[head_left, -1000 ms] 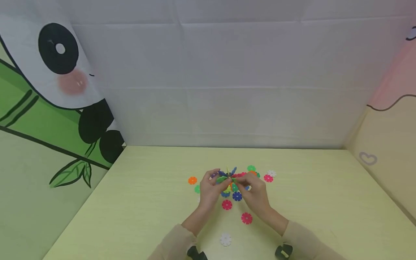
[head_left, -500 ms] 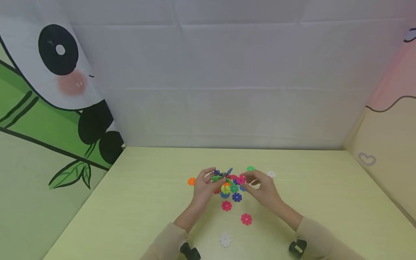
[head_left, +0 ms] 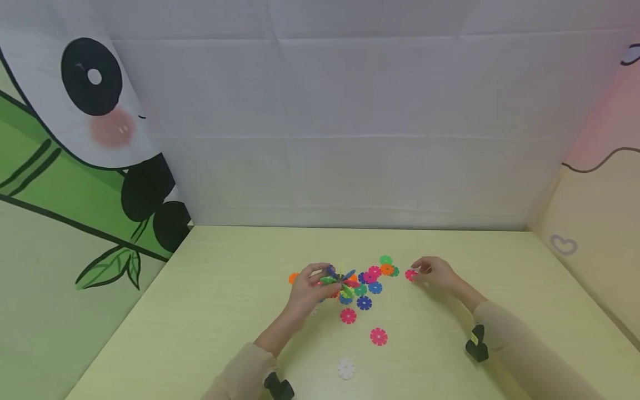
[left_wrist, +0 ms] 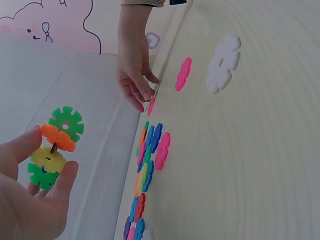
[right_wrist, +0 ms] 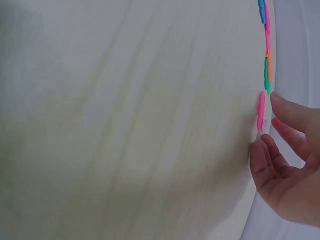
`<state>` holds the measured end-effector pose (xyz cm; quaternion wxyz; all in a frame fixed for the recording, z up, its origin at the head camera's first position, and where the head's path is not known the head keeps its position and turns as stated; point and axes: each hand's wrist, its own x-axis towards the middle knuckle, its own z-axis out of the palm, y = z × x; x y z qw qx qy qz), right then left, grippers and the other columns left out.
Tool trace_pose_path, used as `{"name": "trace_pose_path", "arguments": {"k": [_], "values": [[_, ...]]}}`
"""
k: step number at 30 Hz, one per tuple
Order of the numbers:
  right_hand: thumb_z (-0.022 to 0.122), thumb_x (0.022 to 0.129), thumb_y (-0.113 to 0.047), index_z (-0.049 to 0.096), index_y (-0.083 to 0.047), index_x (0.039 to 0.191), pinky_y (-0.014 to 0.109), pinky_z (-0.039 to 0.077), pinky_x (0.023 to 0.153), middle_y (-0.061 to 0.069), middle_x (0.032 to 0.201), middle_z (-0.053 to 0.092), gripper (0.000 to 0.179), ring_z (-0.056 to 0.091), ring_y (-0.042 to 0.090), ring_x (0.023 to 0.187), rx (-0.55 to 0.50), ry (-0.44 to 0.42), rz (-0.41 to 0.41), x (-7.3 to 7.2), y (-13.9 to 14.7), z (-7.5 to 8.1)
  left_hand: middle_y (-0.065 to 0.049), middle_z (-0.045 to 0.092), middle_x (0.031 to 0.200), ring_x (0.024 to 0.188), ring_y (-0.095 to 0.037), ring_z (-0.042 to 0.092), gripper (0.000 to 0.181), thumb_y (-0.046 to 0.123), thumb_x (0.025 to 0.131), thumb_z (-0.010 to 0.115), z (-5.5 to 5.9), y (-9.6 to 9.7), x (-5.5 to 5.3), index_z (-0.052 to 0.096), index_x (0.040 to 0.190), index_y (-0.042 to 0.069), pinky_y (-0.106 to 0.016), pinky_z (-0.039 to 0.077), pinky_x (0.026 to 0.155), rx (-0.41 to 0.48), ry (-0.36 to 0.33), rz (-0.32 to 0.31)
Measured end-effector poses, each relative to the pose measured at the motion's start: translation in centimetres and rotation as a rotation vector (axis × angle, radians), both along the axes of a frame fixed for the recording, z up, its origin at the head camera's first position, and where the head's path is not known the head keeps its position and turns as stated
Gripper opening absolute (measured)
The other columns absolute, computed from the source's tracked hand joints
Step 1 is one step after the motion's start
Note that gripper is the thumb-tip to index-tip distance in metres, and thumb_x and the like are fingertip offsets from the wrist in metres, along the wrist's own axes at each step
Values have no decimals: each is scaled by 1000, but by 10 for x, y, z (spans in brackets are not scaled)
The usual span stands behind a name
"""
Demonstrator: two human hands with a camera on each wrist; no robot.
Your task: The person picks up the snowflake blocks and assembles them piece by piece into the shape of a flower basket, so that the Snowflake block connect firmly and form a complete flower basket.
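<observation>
My left hand (head_left: 306, 294) pinches a cluster of slotted plastic discs (head_left: 341, 282), joined together and held above the table. In the left wrist view that cluster (left_wrist: 56, 145) shows green, orange and yellow discs between thumb and fingers. Farther right, my right hand (head_left: 436, 273) is low over the table beside a pink disc (head_left: 410, 275). A white disc next to the pink one is mostly covered by the fingers. The right wrist view has the thumb and fingers of this hand (right_wrist: 292, 160) bent and apart, close to the pink disc (right_wrist: 260, 110), with nothing gripped.
Loose discs lie between the hands, among them an orange one (head_left: 387, 269), a light green one (head_left: 385, 259) and a dark blue one (head_left: 364, 303). Nearer are two pink discs (head_left: 378, 336) and a white disc (head_left: 346, 369). A white cloth wall (head_left: 360, 139) closes the back.
My right hand has left the joined discs and moved right to the pink and white discs. My left hand has shifted slightly left and down, still holding the cluster.
</observation>
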<state>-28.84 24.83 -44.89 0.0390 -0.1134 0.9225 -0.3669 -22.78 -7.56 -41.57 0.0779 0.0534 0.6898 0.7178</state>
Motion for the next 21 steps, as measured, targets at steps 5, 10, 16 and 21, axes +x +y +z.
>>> {"name": "trace_pose_path", "arguments": {"k": [5,10,16,21], "values": [[69,76,-6,66,-1,102,30,41,65,6,83,55,27,47,21,79,92,32,4,-6,-1,-7,-18,55,122,88,-19,65,53,8,77,71,0,-1,0,46,123,1,-30,52,78,7,0,-41],[69,76,-5,66,-1,102,29,41,63,5,80,54,27,46,21,77,105,44,23,-8,-2,-7,-18,55,123,93,-21,64,52,7,77,71,0,0,1,47,123,1,-31,52,78,-1,-6,-64],[66,77,-4,65,3,103,32,44,67,9,83,56,26,52,24,80,58,81,-14,-8,5,-4,-18,53,125,93,-22,64,53,5,77,70,-3,-1,0,47,124,1,-32,53,78,4,-6,-66],[66,81,-9,61,5,106,39,46,75,16,93,58,30,53,29,87,44,52,-28,-14,11,-8,-19,53,124,91,-22,64,53,5,77,71,-5,-1,-1,47,124,1,-32,53,77,9,-15,-67]]}}
